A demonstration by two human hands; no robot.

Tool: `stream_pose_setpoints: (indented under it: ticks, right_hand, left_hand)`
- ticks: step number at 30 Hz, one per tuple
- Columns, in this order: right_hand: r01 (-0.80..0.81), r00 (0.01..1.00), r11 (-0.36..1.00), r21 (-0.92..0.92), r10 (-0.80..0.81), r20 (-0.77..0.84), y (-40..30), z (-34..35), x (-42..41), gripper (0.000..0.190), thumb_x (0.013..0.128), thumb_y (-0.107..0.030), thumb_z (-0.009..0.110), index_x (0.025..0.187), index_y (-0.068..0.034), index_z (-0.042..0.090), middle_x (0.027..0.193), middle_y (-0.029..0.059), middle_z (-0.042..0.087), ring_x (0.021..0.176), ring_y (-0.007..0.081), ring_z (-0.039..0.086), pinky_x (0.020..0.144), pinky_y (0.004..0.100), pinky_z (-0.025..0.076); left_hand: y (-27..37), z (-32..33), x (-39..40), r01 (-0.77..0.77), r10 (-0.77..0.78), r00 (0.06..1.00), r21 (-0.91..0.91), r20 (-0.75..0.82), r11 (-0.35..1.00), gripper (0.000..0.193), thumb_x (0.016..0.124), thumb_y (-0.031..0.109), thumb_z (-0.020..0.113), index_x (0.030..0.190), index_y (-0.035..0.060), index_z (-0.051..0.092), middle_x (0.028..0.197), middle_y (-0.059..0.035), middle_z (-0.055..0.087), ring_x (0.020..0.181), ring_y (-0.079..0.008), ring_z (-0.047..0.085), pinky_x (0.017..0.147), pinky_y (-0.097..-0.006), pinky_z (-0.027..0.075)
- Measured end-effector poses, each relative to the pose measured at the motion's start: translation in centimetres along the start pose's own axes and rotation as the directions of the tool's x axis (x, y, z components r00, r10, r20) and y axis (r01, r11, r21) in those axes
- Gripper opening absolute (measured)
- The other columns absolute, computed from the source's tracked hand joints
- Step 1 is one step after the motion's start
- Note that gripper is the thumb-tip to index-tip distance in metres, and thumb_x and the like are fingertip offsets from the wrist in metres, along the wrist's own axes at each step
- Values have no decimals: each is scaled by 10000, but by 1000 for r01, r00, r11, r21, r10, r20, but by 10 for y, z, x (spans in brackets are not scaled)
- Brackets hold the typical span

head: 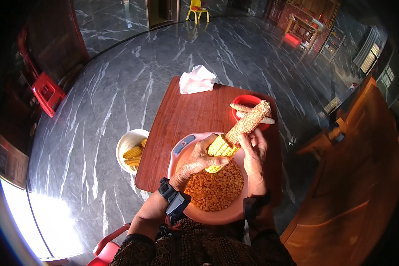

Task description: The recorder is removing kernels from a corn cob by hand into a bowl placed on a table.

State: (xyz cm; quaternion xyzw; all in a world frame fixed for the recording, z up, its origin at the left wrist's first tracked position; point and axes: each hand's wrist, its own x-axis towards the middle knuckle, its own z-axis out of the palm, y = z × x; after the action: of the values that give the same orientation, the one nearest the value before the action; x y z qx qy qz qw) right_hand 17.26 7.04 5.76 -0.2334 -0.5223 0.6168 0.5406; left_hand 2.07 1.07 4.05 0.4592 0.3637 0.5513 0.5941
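My left hand [199,158] grips an ear of yellow corn [219,149], with kernels on its lower part. Against its upper end lies a stripped corn cob [247,123], which my right hand [255,146] holds at its lower side; where the cob and the ear meet is partly hidden. Both hands are above a pink plastic basin [212,217] with a pile of loose corn kernels [216,189] in it. Beyond the right hand, a red bowl [236,99] holds several bare cobs [241,107].
The basin and bowl stand on a brown wooden table [186,109], with a crumpled white bag [198,79] at its far edge. A white bucket [119,149] with ears of corn [133,153] stands at the table's left. Wooden furniture [345,199] is at right, a red stool [48,93] at far left.
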Motion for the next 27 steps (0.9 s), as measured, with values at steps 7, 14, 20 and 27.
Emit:
stream_pose_setpoints:
  ticks: [7,14,20,27]
  right_hand:
    - [29,999,986,-162,-24,34,-8,-3,0,161,834,-43,634,940,-50,513,865,-23,528,799,57,484,746,208,407]
    - [279,950,920,-274,-223,220,-3,-4,1,146,803,21,647,931,10,579,883,18,528,780,63,510,699,200,461]
    - [307,945,878,-367,-236,225,-6,1,0,87,831,0,622,905,24,583,883,20,527,755,62,538,665,193,458]
    - [373,928,748,-549,-307,212,-5,7,-3,93,877,-62,584,916,14,545,867,23,494,696,62,502,613,186,434]
  left_hand:
    - [0,-4,-1,-21,25,991,31,-132,999,591,617,263,758,1101,-3,548,937,-43,592,875,-133,547,808,-269,427]
    - [5,-2,0,-11,25,987,89,-159,996,551,608,267,752,1051,2,560,903,-41,587,829,-126,544,770,-261,434]
    - [0,-6,1,-76,89,986,96,-140,992,522,650,236,793,1045,-1,547,899,-48,608,819,-118,587,733,-237,476]
    - [2,-5,0,-60,84,986,165,-146,985,547,632,181,795,1078,4,532,937,-40,584,884,-121,550,811,-265,440]
